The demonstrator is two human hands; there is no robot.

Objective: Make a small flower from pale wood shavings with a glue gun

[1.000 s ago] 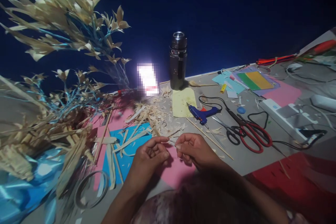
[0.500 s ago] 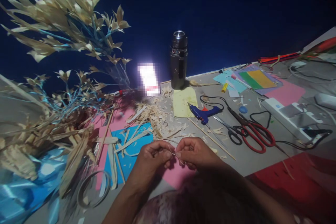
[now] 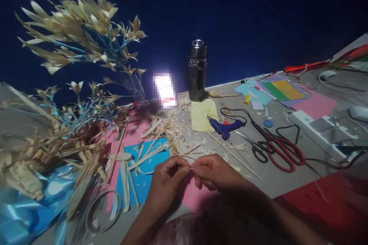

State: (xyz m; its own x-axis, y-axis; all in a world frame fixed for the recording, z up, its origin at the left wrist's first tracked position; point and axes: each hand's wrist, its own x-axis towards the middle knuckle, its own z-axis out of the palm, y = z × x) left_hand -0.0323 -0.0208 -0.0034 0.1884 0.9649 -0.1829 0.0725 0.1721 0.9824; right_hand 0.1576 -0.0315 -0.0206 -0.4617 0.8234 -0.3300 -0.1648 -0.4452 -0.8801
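Your left hand (image 3: 169, 174) and right hand (image 3: 214, 170) now meet almost tip to tip, where a second ago a clear gap parts them; each thumb and forefinger is pinched closed, the other fingers curled. Between those tips you hold one thin pale strand (image 3: 191, 168), above the pink sheet (image 3: 195, 197); its loose curve, plain half a second ago, is mostly hidden. The whole view sits slightly lower. Left of your hands lie one grey ring (image 3: 87, 214) and one blue sheet (image 3: 143, 185) strewn with strips. To the right you have two pairs of scissors (image 3: 269, 138), then one blue glue gun (image 3: 226, 128), its tip over one yellow sheet (image 3: 201, 111). Behind stands one dark flask (image 3: 197, 76), any lettering too dim to read.
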